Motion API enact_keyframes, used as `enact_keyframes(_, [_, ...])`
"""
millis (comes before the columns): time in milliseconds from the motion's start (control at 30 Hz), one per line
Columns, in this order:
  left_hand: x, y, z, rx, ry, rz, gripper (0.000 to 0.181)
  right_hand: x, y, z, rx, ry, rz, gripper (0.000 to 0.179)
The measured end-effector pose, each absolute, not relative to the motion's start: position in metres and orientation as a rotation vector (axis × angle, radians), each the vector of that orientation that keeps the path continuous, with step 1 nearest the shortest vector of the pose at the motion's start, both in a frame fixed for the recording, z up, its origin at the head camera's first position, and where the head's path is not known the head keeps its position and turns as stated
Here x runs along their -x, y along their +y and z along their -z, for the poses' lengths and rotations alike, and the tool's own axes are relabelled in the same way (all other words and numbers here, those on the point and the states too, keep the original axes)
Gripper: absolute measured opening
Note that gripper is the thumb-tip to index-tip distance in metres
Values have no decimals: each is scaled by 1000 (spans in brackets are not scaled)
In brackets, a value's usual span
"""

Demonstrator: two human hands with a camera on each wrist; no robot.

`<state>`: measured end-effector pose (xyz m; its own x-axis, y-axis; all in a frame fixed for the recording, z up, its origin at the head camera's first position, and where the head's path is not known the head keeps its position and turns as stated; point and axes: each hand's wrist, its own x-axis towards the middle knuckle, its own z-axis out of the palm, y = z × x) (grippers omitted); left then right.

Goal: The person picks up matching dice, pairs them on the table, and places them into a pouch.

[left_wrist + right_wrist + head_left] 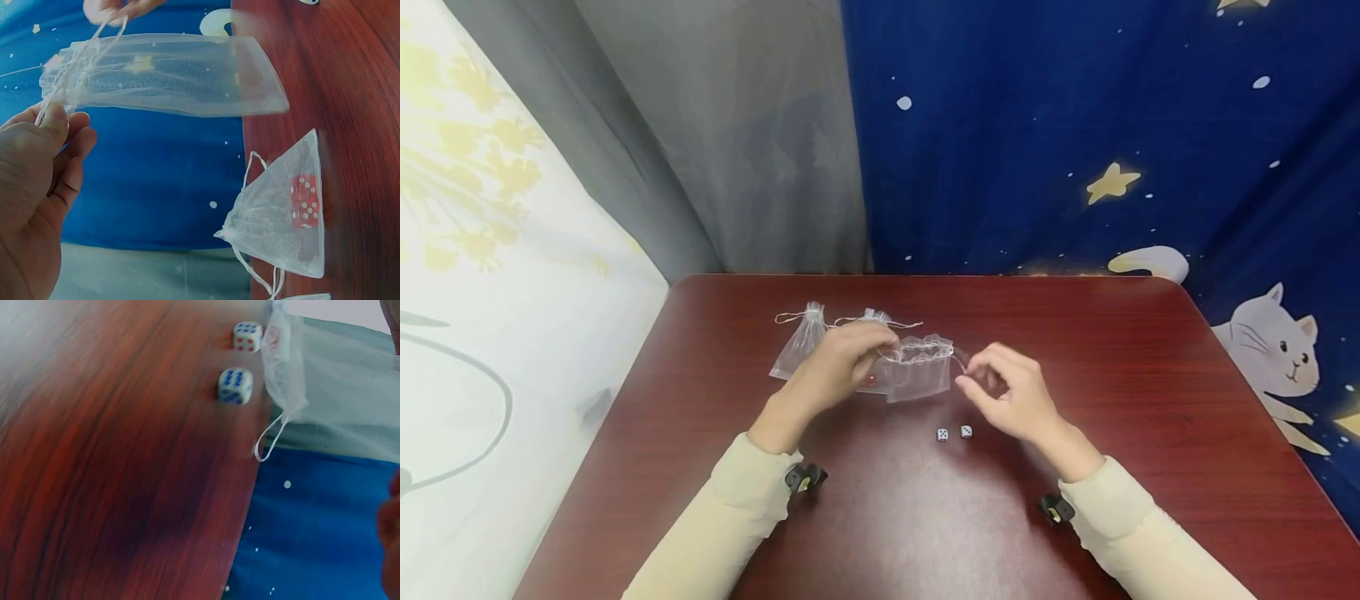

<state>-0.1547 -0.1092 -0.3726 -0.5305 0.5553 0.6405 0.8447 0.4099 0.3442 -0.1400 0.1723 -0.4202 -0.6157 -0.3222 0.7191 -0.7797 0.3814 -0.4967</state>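
My left hand (850, 354) pinches one side of the gathered mouth of a sheer white drawstring bag (921, 379), held up above the table. At the bag's other side, my right hand (1011, 392) pinches the drawstring loop between thumb and fingertips. In the left wrist view the held bag (181, 75) hangs flat, with nothing visible inside. A second drawstring bag (275, 212), drawn closed with red dice (305, 200) inside, lies behind it. Two white dice (942, 434) with dark pips sit on the table below the held bag.
Another sheer bag (801, 346) with its neck drawn together lies left of my left hand. The dark red wooden table (1075, 325) ends at a grey curtain (760, 167) and a blue star-patterned curtain (1000, 167).
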Motion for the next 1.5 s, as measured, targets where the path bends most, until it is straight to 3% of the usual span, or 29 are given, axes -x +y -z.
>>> enact_keyframes(200, [156, -113, 374, 1174, -2267, 907, 22, 138, 176, 432, -1199, -2514, -859, 25])
enact_keyframes(467, [155, -113, 376, 1175, -2281, 889, 24, 134, 167, 444, -1326, -2775, -593, 31])
enact_keyframes(800, [152, -115, 378, 1192, -2282, 900, 23, 132, 160, 448, -1416, -2792, -484, 12])
enact_keyframes(1500, [152, -124, 382, 1176, -2300, 902, 23, 154, 198, 372, -1171, -2710, -682, 11])
